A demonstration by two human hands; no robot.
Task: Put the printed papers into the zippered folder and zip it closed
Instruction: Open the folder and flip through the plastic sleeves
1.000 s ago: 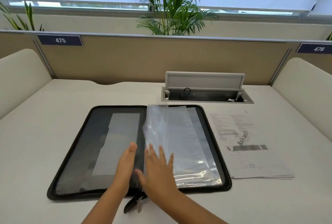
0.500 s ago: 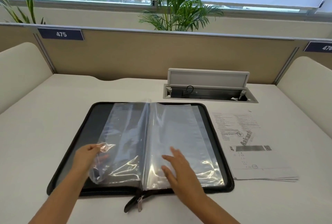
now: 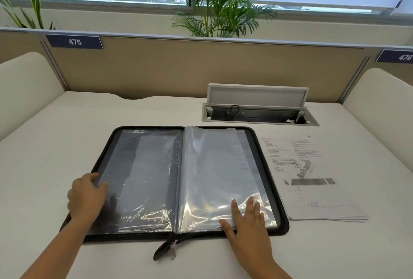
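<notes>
The black zippered folder (image 3: 282,191) lies open flat on the desk, with clear plastic sleeves (image 3: 214,167) spread over both halves. Its zipper pull (image 3: 172,249) hangs off the near edge at the spine. My left hand (image 3: 86,196) rests on the outer edge of the left sleeve, fingers curled at its edge. My right hand (image 3: 245,222) lies flat with straight fingers on the lower part of the right sleeves. The stack of printed papers (image 3: 308,180) sits on the desk just right of the folder, apart from both hands.
An open cable box (image 3: 259,113) with its lid raised is set into the desk behind the folder. A beige partition (image 3: 201,66) bounds the back, and padded dividers (image 3: 26,84) stand at both sides. Potted palms (image 3: 219,1) rise behind the partition.
A plastic sleeve has been turned over from the right half to the left and now lies flat. My left hand moved left with it; my right hand slid right across the right sleeves.
</notes>
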